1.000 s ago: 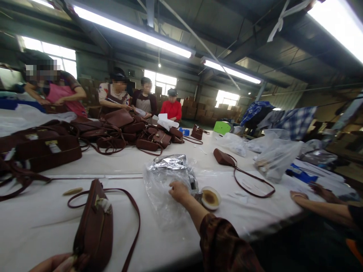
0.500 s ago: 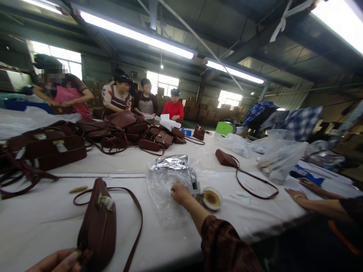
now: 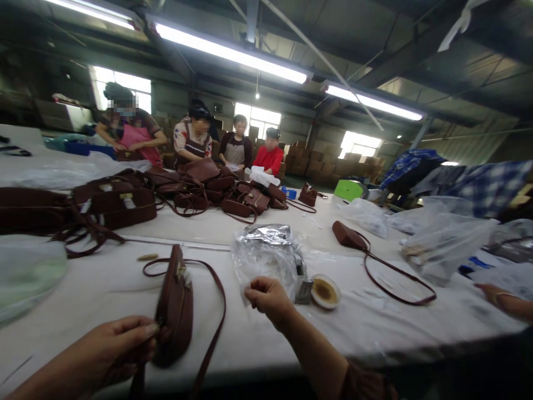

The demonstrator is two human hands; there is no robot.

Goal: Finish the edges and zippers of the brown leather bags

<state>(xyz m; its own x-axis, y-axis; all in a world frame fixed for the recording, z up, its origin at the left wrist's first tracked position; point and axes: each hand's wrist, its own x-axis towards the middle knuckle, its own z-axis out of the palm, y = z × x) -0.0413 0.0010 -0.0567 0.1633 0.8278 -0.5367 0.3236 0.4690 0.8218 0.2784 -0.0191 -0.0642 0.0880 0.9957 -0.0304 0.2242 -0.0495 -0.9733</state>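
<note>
My left hand (image 3: pixel 120 347) pinches the near end of a small brown handbag (image 3: pixel 180 311), by the strap fitting. The handbag stands on its narrow side on the white table, and its strap (image 3: pixel 223 294) loops out to the right. My right hand (image 3: pixel 270 300) is closed in a pinch in front of a clear plastic bag (image 3: pixel 254 258), which lies over a metal device that is partly hidden. Anything between the right fingertips is too small to make out. Beside that device stands a round dish (image 3: pixel 325 292) with a brownish, sponge-like middle.
A heap of brown handbags (image 3: pixel 204 189) spreads across the back left. Another handbag (image 3: pixel 348 235) lies right of centre with its strap out. Plastic bags (image 3: pixel 447 250) cover the right side. A co-worker's hand (image 3: pixel 497 297) rests at the right edge; several people stand behind the table.
The view has turned left. My right hand has drawn back from the metal device, toward me and the handbag. The left hand still holds the handbag's end and shows more fully.
</note>
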